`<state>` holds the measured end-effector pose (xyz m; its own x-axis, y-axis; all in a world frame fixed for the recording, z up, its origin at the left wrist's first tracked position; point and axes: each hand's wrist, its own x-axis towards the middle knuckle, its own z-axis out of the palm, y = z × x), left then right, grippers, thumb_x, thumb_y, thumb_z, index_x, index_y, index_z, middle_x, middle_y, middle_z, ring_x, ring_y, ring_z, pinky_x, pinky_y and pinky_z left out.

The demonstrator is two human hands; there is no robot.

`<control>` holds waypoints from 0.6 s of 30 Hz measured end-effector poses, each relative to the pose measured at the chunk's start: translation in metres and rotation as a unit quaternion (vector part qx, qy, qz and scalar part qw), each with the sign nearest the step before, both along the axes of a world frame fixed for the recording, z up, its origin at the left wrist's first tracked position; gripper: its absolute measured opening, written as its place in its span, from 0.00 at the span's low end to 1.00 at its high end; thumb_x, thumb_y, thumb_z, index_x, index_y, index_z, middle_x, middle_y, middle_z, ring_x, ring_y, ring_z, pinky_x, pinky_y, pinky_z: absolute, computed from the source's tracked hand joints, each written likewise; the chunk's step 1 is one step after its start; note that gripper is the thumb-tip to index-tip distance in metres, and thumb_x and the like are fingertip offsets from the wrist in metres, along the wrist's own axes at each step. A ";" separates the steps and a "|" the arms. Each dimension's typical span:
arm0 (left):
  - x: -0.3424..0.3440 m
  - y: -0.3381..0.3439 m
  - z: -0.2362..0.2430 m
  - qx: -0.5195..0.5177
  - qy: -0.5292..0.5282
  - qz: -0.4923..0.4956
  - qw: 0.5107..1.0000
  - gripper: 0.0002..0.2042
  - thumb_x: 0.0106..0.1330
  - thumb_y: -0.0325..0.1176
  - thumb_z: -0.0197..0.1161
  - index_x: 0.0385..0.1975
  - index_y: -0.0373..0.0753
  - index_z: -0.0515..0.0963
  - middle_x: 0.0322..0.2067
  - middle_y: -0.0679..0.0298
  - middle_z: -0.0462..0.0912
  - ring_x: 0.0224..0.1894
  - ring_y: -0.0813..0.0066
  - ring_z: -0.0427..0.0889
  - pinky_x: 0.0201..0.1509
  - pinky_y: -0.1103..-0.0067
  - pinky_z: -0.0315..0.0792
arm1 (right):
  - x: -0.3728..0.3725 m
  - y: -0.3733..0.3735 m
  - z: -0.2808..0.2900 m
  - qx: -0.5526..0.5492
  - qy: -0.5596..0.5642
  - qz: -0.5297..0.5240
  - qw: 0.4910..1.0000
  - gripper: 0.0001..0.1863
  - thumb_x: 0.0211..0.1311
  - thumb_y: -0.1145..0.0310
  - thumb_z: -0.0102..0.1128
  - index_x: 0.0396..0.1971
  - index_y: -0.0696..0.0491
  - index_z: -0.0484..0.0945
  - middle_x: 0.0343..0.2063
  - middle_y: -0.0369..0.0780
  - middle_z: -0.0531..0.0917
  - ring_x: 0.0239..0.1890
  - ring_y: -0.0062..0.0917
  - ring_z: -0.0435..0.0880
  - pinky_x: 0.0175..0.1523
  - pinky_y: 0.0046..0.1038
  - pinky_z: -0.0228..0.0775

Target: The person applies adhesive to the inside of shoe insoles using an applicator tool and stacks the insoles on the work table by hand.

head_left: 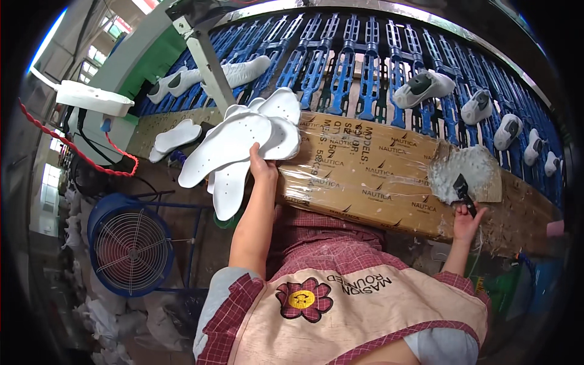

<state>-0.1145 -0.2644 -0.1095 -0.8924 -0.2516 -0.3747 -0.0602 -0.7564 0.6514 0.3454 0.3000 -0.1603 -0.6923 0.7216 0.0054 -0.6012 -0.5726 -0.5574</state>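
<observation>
Clearly the fanned stack of thin white perforated foam insoles (pixel 234 149) is light and flexible: the left hand (pixel 263 167) pinches the whole bunch at one end, above the front edge of the cardboard-covered, plastic-wrapped workbench (pixel 365 176), and the sheets splay apart rather than droop. They look soft, matte and easy to bend, so a grip near the heel end, thumb across the top sheet, seems safest against slipping. Each is foot-shaped, clean white, dotted with small holes. The right hand (pixel 467 220) is closed around a small dark-handled glue brush (pixel 463 193), its tip on a grey-white smeared glue patch (pixel 465 170).
</observation>
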 end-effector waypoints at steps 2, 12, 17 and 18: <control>-0.005 -0.005 0.003 0.004 -0.003 0.012 1.000 0.28 0.69 0.36 0.67 0.67 0.32 0.72 0.61 0.53 0.82 0.57 0.58 0.86 0.56 0.71 0.85 | -0.001 -0.001 -0.001 0.014 -0.002 0.007 1.000 0.26 0.81 0.42 0.57 0.50 0.49 0.89 0.30 0.37 0.83 0.33 0.25 0.76 0.45 0.29 0.71; -0.047 0.027 0.060 0.140 0.065 0.039 0.987 0.31 0.73 0.37 0.65 0.72 0.32 0.65 0.65 0.48 0.78 0.60 0.52 0.85 0.61 0.64 0.87 | -0.013 -0.021 0.001 0.033 0.010 -0.012 0.999 0.26 0.80 0.42 0.58 0.49 0.51 0.88 0.29 0.38 0.82 0.33 0.26 0.76 0.46 0.29 0.71; -0.035 0.031 0.033 0.186 0.060 -0.073 0.978 0.34 0.77 0.46 0.66 0.73 0.32 0.64 0.65 0.46 0.77 0.63 0.49 0.84 0.66 0.60 0.84 | -0.014 -0.031 0.001 0.043 0.014 -0.024 0.999 0.26 0.79 0.42 0.59 0.49 0.51 0.88 0.29 0.38 0.82 0.34 0.27 0.75 0.46 0.30 0.71; -0.031 0.028 0.031 0.195 0.055 -0.105 0.974 0.34 0.77 0.48 0.66 0.73 0.32 0.64 0.65 0.45 0.77 0.63 0.48 0.84 0.68 0.59 0.83 | -0.016 -0.034 -0.001 0.043 0.015 -0.028 0.999 0.25 0.79 0.42 0.59 0.49 0.51 0.88 0.29 0.38 0.81 0.34 0.27 0.75 0.47 0.30 0.71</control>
<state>-0.1453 -0.2359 -0.0787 -0.9490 0.0834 -0.3042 -0.1868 -0.9257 0.3289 0.3295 0.2657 -0.1614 -0.6498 0.7548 0.0896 -0.6484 -0.4889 -0.5835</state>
